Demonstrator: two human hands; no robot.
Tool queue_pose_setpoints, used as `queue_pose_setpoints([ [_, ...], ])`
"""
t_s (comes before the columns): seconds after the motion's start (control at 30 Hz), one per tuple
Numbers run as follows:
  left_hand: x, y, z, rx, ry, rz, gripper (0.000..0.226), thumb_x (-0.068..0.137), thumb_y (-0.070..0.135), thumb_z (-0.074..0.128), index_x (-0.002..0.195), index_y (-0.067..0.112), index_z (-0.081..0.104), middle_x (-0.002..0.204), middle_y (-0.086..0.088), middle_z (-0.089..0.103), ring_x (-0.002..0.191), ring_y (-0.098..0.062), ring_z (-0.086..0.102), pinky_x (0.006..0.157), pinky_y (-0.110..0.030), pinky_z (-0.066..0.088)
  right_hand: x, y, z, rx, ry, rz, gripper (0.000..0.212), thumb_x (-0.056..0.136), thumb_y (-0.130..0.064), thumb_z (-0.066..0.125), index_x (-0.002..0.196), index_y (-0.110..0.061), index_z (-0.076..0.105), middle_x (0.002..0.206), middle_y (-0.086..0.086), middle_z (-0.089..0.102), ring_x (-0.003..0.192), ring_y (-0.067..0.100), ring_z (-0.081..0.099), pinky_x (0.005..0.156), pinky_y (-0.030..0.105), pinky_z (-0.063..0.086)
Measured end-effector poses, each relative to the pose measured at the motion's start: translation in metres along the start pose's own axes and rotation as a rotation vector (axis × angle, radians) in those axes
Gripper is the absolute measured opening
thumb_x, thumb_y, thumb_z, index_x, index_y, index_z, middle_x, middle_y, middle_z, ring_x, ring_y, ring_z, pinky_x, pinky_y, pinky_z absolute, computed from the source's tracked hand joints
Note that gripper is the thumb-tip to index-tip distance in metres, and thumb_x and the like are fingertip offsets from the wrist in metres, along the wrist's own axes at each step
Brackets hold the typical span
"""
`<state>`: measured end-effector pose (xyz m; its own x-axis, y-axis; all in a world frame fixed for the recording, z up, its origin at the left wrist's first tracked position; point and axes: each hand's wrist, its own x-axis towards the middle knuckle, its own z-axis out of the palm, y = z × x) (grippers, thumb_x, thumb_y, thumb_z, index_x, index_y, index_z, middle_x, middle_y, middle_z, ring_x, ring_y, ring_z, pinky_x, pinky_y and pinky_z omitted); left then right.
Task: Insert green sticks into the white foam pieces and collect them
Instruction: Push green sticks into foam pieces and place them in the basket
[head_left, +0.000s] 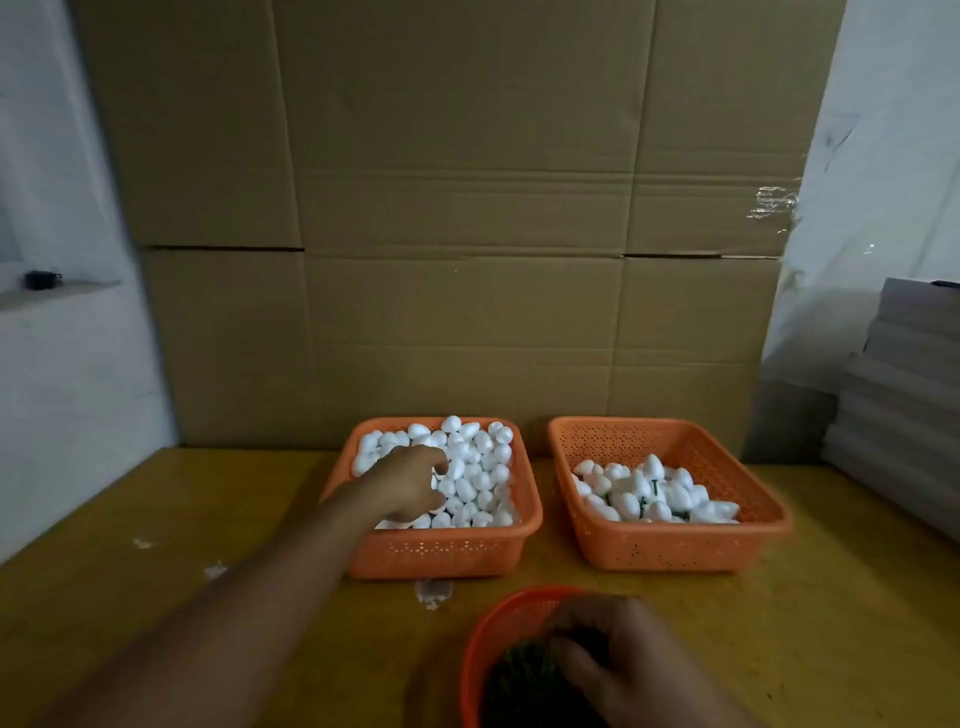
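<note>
The layout reads as a small assembly line. The left basket (441, 551), orange and perforated, is heaped with plain white foam pieces (480, 467) and sits straight ahead of the left hand (408, 483), which reaches in with fingers curled down among them; whether it has closed on one I cannot tell, since the fingertips are buried in the pile. The right basket (670, 545), the same kind, stands just beside it and is only partly filled: its foam pieces (654, 493) show dark green stems between them, so it looks like the collecting bin for finished ones. Nearest the body is a round orange basket (498, 618) holding a dark mass of green sticks (524, 670). The right hand (618, 660) lies over it, fingers bent into the sticks, probably picking one out, though a grip is not visible. Supply within reach of each hand and output off to the side would suit working both hands at once.

The bench (156, 519) is a worn yellow-brown top with a few white crumbs (434, 592) on it. Large cardboard boxes (457, 208) wall off the back, a pale wall (67, 364) lies left, and stacked grey sheets (904, 415) rise at the right
</note>
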<state>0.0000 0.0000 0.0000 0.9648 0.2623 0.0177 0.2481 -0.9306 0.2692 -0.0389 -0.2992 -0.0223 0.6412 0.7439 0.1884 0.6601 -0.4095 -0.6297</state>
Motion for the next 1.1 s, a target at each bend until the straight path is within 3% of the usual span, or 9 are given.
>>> queue_pose_setpoints([
  [0.17, 0.013, 0.01, 0.001, 0.062, -0.128, -0.048, 0.037, 0.095, 0.029, 0.066, 0.131, 0.025, 0.058, 0.103, 0.004, 0.056, 0.092, -0.012, 0.055, 0.077, -0.025, 0.043, 0.003, 0.012, -0.001, -0.083, 0.043, 0.105, 0.026, 0.084, -0.021, 0.062, 0.083, -0.046, 0.07, 0.085, -0.027, 0.069, 0.089, -0.012, 0.062, 0.072, 0.008, 0.047],
  [0.33, 0.014, 0.014, 0.006, 0.153, -0.151, -0.082, 0.024, 0.098, 0.02, 0.061, 0.121, 0.014, 0.066, 0.113, -0.006, 0.068, 0.103, -0.018, 0.063, 0.093, -0.031, 0.052, 0.003, 0.016, 0.002, -0.103, 0.046, 0.102, 0.021, 0.086, -0.022, 0.062, 0.093, -0.037, 0.073, 0.089, -0.025, 0.07, 0.091, -0.015, 0.06, 0.075, 0.006, 0.046],
  [0.53, 0.013, 0.013, 0.012, 0.147, -0.158, -0.137, 0.029, 0.094, 0.012, 0.068, 0.122, 0.007, 0.065, 0.116, -0.01, 0.069, 0.105, -0.022, 0.067, 0.094, -0.035, 0.055, 0.003, 0.021, 0.009, -0.154, 0.047, 0.086, 0.019, 0.086, -0.022, 0.06, 0.097, -0.032, 0.073, 0.085, -0.026, 0.065, 0.091, -0.019, 0.056, 0.072, 0.003, 0.042],
  [0.73, 0.019, 0.009, 0.024, 0.184, -0.079, -0.141, 0.025, 0.093, 0.022, 0.067, 0.116, 0.013, 0.063, 0.116, -0.003, 0.063, 0.111, -0.021, 0.059, 0.098, -0.036, 0.049, 0.003, 0.024, 0.011, -0.168, 0.063, 0.07, 0.017, 0.088, -0.018, 0.059, 0.095, -0.025, 0.073, 0.089, -0.012, 0.073, 0.086, -0.002, 0.063, 0.069, 0.012, 0.046],
  [0.87, 0.023, 0.006, 0.026, 0.249, 0.086, -0.13, 0.04, 0.086, 0.029, 0.07, 0.123, 0.019, 0.057, 0.121, 0.003, 0.057, 0.122, -0.021, 0.048, 0.107, -0.039, 0.037, 0.002, 0.025, 0.01, -0.207, 0.063, 0.08, 0.015, 0.09, -0.018, 0.059, 0.094, -0.022, 0.072, 0.088, -0.009, 0.072, 0.082, 0.003, 0.064, 0.068, 0.016, 0.046],
  [0.93, 0.018, 0.008, 0.022, 0.136, 0.225, -0.094, 0.042, 0.084, 0.028, 0.07, 0.123, 0.017, 0.057, 0.114, 0.0, 0.058, 0.114, -0.021, 0.053, 0.094, -0.034, 0.039, 0.003, 0.027, 0.011, -0.222, 0.091, 0.083, 0.015, 0.091, -0.019, 0.059, 0.096, -0.023, 0.073, 0.09, -0.009, 0.073, 0.079, 0.001, 0.063, 0.066, 0.013, 0.045],
  [1.03, -0.004, 0.019, 0.017, -0.113, 0.436, -0.056, 0.039, 0.086, 0.026, 0.068, 0.123, 0.016, 0.062, 0.124, -0.006, 0.059, 0.113, -0.026, 0.058, 0.081, -0.029, 0.035, 0.004, 0.031, 0.012, -0.244, 0.127, 0.101, 0.022, 0.093, -0.022, 0.06, 0.111, -0.025, 0.073, 0.105, -0.01, 0.074, 0.09, -0.001, 0.065, 0.07, 0.005, 0.043],
  [1.1, -0.027, 0.028, 0.016, -0.183, 0.569, 0.015, 0.034, 0.086, 0.024, 0.067, 0.12, 0.018, 0.066, 0.119, -0.007, 0.058, 0.107, -0.025, 0.059, 0.079, -0.028, 0.033, 0.005, 0.032, 0.012, -0.249, 0.133, 0.128, 0.025, 0.094, -0.023, 0.06, 0.115, -0.024, 0.073, 0.11, -0.008, 0.074, 0.097, 0.004, 0.067, 0.077, 0.011, 0.048],
])
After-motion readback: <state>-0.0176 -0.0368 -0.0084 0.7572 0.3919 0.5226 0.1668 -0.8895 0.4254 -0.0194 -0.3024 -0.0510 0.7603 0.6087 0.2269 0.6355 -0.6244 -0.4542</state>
